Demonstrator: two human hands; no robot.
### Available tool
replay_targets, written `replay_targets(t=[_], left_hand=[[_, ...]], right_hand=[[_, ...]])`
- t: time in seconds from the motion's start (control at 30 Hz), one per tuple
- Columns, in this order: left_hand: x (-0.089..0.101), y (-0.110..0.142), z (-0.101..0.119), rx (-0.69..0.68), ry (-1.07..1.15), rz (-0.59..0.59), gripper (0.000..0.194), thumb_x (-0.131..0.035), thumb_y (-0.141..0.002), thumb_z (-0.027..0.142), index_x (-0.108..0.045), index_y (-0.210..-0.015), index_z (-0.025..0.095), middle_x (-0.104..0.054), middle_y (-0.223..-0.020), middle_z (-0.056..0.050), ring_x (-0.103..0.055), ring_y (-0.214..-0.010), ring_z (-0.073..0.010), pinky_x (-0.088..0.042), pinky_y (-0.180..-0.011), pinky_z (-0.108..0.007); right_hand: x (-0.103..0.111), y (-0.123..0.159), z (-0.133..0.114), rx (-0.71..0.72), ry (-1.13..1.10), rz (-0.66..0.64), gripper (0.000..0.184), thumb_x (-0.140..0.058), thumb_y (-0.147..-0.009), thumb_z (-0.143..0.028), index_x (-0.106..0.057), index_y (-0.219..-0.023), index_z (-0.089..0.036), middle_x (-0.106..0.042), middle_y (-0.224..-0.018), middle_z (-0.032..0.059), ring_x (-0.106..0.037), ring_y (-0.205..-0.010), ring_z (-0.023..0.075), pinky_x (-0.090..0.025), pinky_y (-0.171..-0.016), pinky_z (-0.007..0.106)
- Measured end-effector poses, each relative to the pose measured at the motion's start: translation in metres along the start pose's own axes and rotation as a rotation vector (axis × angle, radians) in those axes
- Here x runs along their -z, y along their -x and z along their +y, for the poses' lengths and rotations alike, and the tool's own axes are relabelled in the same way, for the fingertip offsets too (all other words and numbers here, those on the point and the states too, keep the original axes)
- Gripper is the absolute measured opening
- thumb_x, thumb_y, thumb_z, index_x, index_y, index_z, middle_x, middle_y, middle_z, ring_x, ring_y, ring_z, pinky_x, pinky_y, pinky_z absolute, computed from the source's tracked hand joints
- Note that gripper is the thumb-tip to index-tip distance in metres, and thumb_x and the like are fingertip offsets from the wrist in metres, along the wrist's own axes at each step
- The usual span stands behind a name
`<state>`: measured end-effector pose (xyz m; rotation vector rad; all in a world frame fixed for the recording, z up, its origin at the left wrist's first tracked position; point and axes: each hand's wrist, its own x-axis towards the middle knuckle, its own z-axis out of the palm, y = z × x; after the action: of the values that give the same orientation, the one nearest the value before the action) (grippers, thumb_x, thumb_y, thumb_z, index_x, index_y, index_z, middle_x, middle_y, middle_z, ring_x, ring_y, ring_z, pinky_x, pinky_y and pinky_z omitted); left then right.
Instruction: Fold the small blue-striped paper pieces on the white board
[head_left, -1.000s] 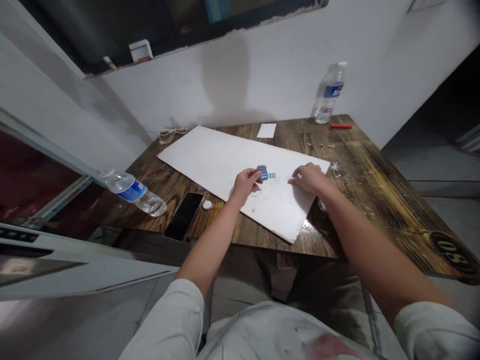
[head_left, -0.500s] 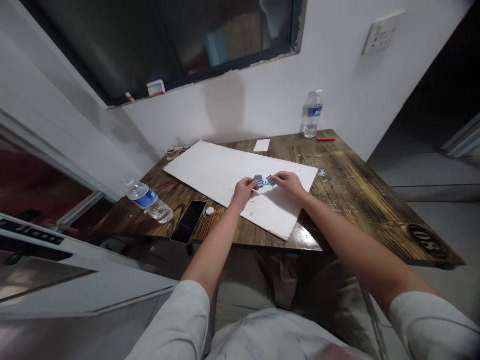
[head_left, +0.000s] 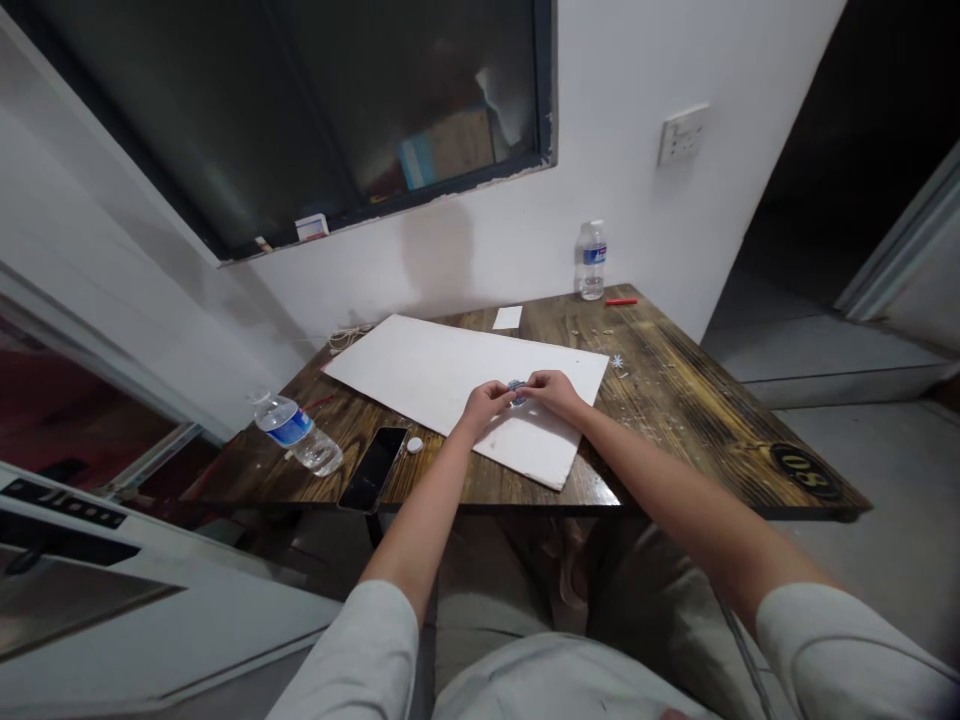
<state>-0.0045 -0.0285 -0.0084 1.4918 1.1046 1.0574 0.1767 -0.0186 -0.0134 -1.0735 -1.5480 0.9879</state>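
Note:
Over the white board (head_left: pixel 442 365) my two hands meet at a small blue-grey patterned piece (head_left: pixel 516 390), perhaps folded paper or card; its kind is too small to make out. My left hand (head_left: pixel 487 402) pinches its left side between thumb and fingers. From the right, my right hand (head_left: pixel 553 390) grips the same piece, fingertips close to those of the left. Most of the piece is covered by the fingers. The board lies flat and slanted on a dark wood-grain table (head_left: pixel 675 430).
Left of the board are a water bottle (head_left: pixel 298 432) on its side, a black phone (head_left: pixel 373 468) and a white cap (head_left: pixel 415 445). Behind lie a white paper (head_left: pixel 508 318), an upright water bottle (head_left: pixel 592 262) and a red pen-like stick (head_left: pixel 621 301). A small star-shaped piece (head_left: pixel 617 361) sits right.
My hands have come together; the two blue-grey patterned parts, held apart before with a strip between them, now sit as one bundle. The camera view has shifted somewhat.

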Motion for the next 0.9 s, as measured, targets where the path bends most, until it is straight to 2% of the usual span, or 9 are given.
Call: replay_targets(t=[0.13,0.23,0.33,0.4,0.47,0.57,0.6,0.73,0.9], left_hand=[[0.001,-0.001,0.0,0.016,0.026,0.03,0.041,-0.081,-0.057,0.047,-0.06,-0.072,0.015,-0.06,-0.064,0.002,-0.053,-0.058,-0.0095,-0.036,-0.055,-0.022],[0.002,-0.003,0.0,0.014,0.038,0.062,0.04,-0.08,-0.058,0.048,-0.061,-0.071,0.015,-0.06,-0.062,0.001,-0.053,-0.057,-0.0099,-0.035,-0.054,-0.023],[0.002,-0.005,-0.003,0.0,0.056,0.081,0.037,-0.079,-0.059,0.044,-0.062,-0.072,0.014,-0.061,-0.063,0.0,-0.054,-0.057,-0.0096,-0.035,-0.054,-0.022],[0.003,-0.005,-0.004,-0.003,0.104,0.121,0.035,-0.079,-0.059,0.042,-0.062,-0.073,0.014,-0.062,-0.064,0.0,-0.054,-0.057,-0.0092,-0.034,-0.052,-0.021],[0.004,-0.005,-0.006,0.005,0.183,0.182,0.033,-0.077,-0.061,0.04,-0.061,-0.075,0.015,-0.062,-0.065,0.001,-0.054,-0.056,-0.0085,-0.033,-0.05,-0.02],[0.007,-0.005,-0.006,0.014,0.294,0.279,0.033,-0.076,-0.062,0.039,-0.059,-0.076,0.016,-0.062,-0.064,0.001,-0.053,-0.053,-0.0073,-0.032,-0.048,-0.019],[0.008,-0.006,-0.006,0.012,0.32,0.304,0.033,-0.076,-0.062,0.039,-0.058,-0.076,0.016,-0.062,-0.064,0.001,-0.053,-0.053,-0.007,-0.032,-0.048,-0.019],[0.011,-0.007,-0.005,0.004,0.37,0.344,0.033,-0.076,-0.06,0.037,-0.058,-0.077,0.015,-0.063,-0.066,0.001,-0.054,-0.053,-0.0066,-0.034,-0.049,-0.018],[0.011,-0.009,-0.005,0.012,0.379,0.339,0.031,-0.076,-0.061,0.036,-0.058,-0.077,0.015,-0.063,-0.066,0.001,-0.053,-0.053,-0.0066,-0.034,-0.05,-0.019]], right_hand=[[-0.002,-0.001,0.003,-0.015,-0.039,-0.045,0.033,-0.073,-0.061,-0.048,-0.067,-0.063,-0.016,-0.065,-0.058,0.0009,-0.053,-0.056,0.0127,-0.04,-0.057,0.025],[-0.005,-0.002,0.007,0.001,-0.091,-0.067,0.028,-0.074,-0.062,-0.04,-0.068,-0.075,-0.016,-0.068,-0.064,0.001,-0.059,-0.059,0.0143,-0.044,-0.059,0.026],[-0.006,-0.005,0.012,-0.001,-0.064,-0.003,0.028,-0.071,-0.067,-0.032,-0.066,-0.09,-0.017,-0.069,-0.066,0.0006,-0.063,-0.063,0.016,-0.047,-0.064,0.027],[-0.004,-0.005,0.014,0.017,0.088,0.094,0.022,-0.067,-0.074,-0.029,-0.066,-0.092,-0.017,-0.071,-0.074,0.0028,-0.064,-0.071,0.0173,-0.048,-0.071,0.03],[-0.001,-0.004,0.015,0.05,0.332,0.142,0.022,-0.066,-0.078,-0.026,-0.067,-0.098,-0.017,-0.073,-0.09,0.0062,-0.064,-0.086,0.0201,-0.047,-0.081,0.033],[0.003,-0.001,0.013,0.054,0.643,0.069,0.041,-0.071,-0.076,-0.023,-0.065,-0.117,-0.018,-0.07,-0.106,0.0093,-0.059,-0.105,0.0246,-0.043,-0.089,0.034],[0.004,0.001,0.011,0.052,0.696,0.04,0.042,-0.071,-0.077,-0.023,-0.065,-0.118,-0.019,-0.069,-0.107,0.0102,-0.059,-0.105,0.0247,-0.042,-0.089,0.033],[0.005,0.003,0.003,0.11,0.866,-0.079,0.026,-0.063,-0.085,-0.024,-0.071,-0.11,-0.021,-0.068,-0.098,0.0116,-0.062,-0.092,0.0223,-0.041,-0.082,0.029],[0.006,0.002,-0.003,0.191,0.981,-0.17,0.028,-0.056,-0.089,-0.021,-0.069,-0.114,-0.018,-0.071,-0.097,0.012,-0.061,-0.096,0.0239,-0.04,-0.08,0.028]])
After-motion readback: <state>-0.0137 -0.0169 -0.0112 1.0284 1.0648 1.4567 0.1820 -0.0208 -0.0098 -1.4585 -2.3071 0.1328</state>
